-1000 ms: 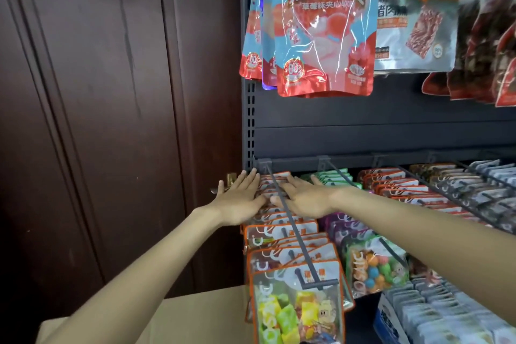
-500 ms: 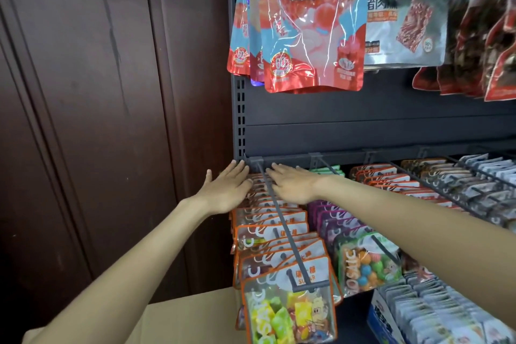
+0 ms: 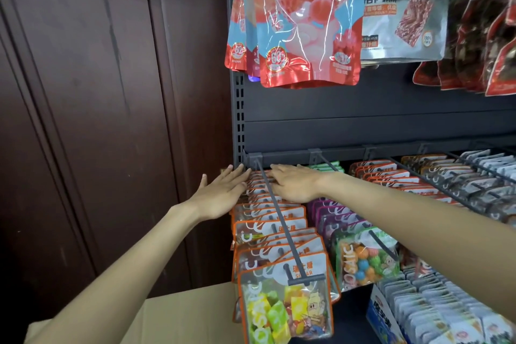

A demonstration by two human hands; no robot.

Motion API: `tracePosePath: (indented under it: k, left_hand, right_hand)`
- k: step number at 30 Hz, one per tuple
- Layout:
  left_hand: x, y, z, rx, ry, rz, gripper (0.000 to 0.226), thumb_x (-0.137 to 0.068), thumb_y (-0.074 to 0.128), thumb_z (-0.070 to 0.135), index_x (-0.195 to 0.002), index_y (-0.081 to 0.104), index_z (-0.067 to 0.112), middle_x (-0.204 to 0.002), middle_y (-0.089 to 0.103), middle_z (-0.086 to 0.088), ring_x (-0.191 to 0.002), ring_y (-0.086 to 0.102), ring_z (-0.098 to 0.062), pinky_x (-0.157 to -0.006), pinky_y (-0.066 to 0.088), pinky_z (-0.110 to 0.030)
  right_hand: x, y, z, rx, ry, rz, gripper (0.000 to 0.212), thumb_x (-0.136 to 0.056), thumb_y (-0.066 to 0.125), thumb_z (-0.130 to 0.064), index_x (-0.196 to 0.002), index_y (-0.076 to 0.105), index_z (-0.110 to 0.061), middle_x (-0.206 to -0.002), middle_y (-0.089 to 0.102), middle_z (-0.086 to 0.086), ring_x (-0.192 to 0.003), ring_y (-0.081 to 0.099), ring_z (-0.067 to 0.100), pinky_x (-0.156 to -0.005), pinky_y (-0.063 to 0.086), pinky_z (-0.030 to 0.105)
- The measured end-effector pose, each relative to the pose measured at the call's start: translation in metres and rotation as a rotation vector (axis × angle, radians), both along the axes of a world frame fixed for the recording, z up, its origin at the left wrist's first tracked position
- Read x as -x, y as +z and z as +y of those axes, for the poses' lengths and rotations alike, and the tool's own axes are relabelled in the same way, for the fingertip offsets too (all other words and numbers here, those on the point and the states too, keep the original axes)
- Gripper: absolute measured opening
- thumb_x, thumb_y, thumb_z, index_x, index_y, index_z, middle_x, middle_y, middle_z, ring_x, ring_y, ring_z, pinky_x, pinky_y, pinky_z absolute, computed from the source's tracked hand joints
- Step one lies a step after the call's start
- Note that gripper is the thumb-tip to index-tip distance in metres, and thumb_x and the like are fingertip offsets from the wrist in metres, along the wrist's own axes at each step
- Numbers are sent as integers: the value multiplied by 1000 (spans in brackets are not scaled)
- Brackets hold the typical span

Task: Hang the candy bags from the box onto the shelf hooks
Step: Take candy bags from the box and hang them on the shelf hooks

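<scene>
Head view: two bare forearms enter from the bottom edge. No sleeve edge shows on either arm. Left hand [image 3: 220, 190] and right hand [image 3: 293, 183] bare. Fingernails short, no visible polish.

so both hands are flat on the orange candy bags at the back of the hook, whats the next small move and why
Probably draw both hands back: left hand and right hand lie open on the orange-edged candy bags crowding the long grey metal hook, holding nothing.
</scene>
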State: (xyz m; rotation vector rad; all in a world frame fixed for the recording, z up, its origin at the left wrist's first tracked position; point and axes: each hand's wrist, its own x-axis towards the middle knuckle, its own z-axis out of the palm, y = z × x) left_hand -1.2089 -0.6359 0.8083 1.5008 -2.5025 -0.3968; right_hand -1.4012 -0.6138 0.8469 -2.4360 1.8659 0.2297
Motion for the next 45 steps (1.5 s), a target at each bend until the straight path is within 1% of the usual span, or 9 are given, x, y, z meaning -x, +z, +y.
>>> tracePosePath:
  k: [8, 12, 22, 25, 28, 30, 34, 41, 45]
  left_hand:
    - [3, 11, 32, 95, 38, 399, 44, -104, 28, 35, -146, 36, 26, -158, 24, 3, -147, 13, -12, -120, 7, -38]
    - [0, 7, 75, 236, -65, 570, 37, -100, 46, 31, -135, 53, 22, -145, 46, 6, -137, 34, -6, -116, 23, -28]
    - [11, -31, 125, -49, -26, 629, 44, -102, 43, 29, -145, 33, 28, -151, 6, 26, -141, -7, 7, -121, -2, -44]
    - [15, -34, 144, -27, 43, 795, 49, -100, 46, 26, -147, 32, 28, -157, 6, 20, -142, -4, 7, -122, 7, -36]
    - [22, -38, 167, -66, 114, 1177, 41, -100, 42, 32, -141, 37, 38, -151, 30, 20, -134, 32, 8, -109, 33, -17]
    - [25, -48, 181, -111, 157, 1308, 44, -97, 46, 33, -138, 33, 43, -140, 42, 24, -119, 46, 15, -88, 43, -5]
    - [35, -73, 198, -171, 95, 1346, 82, -86, 66, 14, -150, 18, 35, -144, 45, 12, -125, 50, 0, -100, 46, -22]
    - [27, -76, 193, -134, 30, 1322, 87, -83, 64, -8, -148, 23, 33, -146, 45, 2, -125, 54, -12, -101, 48, -38]
    - [33, -85, 190, 20, 103, 1208, 84, -91, 62, 3, -149, 11, 34, -133, 38, 45, -126, 45, 7, -102, 45, -26]
  right_hand:
    - [10, 21, 30, 44, 15, -65, 57, -106, 24, -36, -155, 7, -13, -163, 2, 6, -150, 3, 16, -118, 5, 26]
    - [18, 28, 80, 244, 75, -121, 46, -104, 34, -23, -150, 32, -19, -159, 24, 1, -146, 23, 18, -117, 22, 31]
    - [5, -37, 133, 134, 68, -389, 45, -104, 37, -14, -145, 34, 3, -156, 24, 17, -146, 12, 26, -114, 8, 21]
    - [3, -47, 150, 204, 24, -618, 53, -104, 39, -23, -154, 20, -23, -162, 5, -6, -145, 8, 1, -106, 8, 7]
    - [-3, -62, 168, 294, -35, -882, 60, -100, 44, -16, -153, 19, -32, -160, 7, -14, -115, 16, -30, -83, 6, -14]
    - [-8, -79, 176, 357, -59, -1027, 63, -99, 50, -21, -152, 18, -34, -159, 13, -14, -129, 12, -21, -101, 9, -5]
    - [-17, -105, 183, 408, -115, -1297, 63, -91, 58, -46, -142, 22, -45, -150, 35, -15, -139, 31, -1, -116, 32, 36]
    - [-18, -123, 188, 438, -120, -1329, 80, -85, 72, -13, -147, 25, -33, -153, 33, -8, -143, 27, 9, -114, 35, 42]
    - [-19, -128, 187, 464, -114, -1337, 87, -86, 70, -6, -147, 18, -39, -152, 30, -13, -141, 29, 4, -111, 38, 27]
